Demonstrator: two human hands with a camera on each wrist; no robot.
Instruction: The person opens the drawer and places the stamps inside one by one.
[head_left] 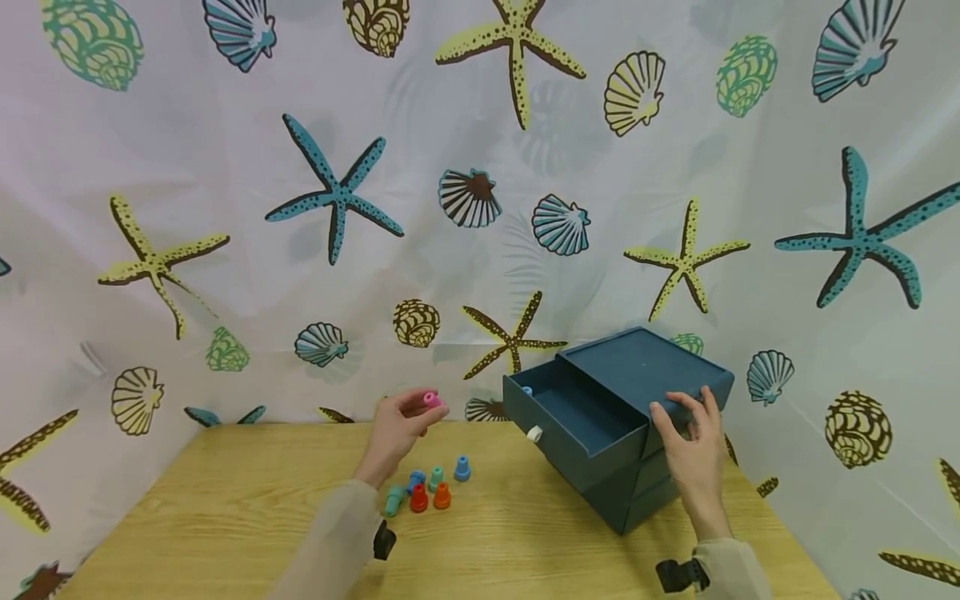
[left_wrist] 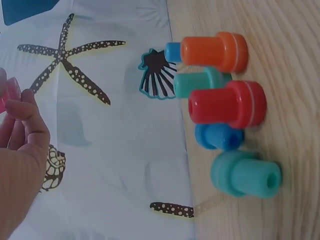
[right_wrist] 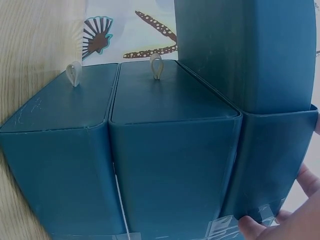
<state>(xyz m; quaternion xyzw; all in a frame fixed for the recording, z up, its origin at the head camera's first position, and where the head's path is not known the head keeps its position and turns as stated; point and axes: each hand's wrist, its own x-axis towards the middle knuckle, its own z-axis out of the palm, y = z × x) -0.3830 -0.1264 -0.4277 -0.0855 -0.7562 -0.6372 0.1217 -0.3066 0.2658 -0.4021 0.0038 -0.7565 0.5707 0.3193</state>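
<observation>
Head view: pinches a small pink piece (head_left: pixel 432 400) between the fingertips of the left hand (head_left: pixel 397 428), fingers drawn together on that piece alone; holds it in the air over the far part of the worktop (head_left: pixel 225 500), well apart from a dark blue cabinet (head_left: pixel 637 362) on the right; rests the right hand (head_left: pixel 696 457) on the cabinet's right part, fingers spread and slightly bent, touching it without wrapping round it.

Below the left hand, on the worktop: an upright red piece (head_left: pixel 418 499), with an upright orange piece (head_left: pixel 442 497) just to the right; on the far side, an upright green piece (head_left: pixel 437 478) and, farther right, an upright blue piece (head_left: pixel 462 469); to the left, a teal piece (head_left: pixel 394 500) lying over, and a second blue piece (head_left: pixel 416 480) tipped over behind the red.

Top drawer (head_left: pixel 573 446) pulled out toward the left, with a white pull (head_left: pixel 534 433) in front; inside, at the far left, a light blue object (head_left: pixel 527 390), too small to identify.

Right wrist view: two lower drawers (right_wrist: pixel 170 95) pushed in, each with a pale loop; clear tape (right_wrist: pixel 222 227) along the cabinet's edge, beside the fingers.
</observation>
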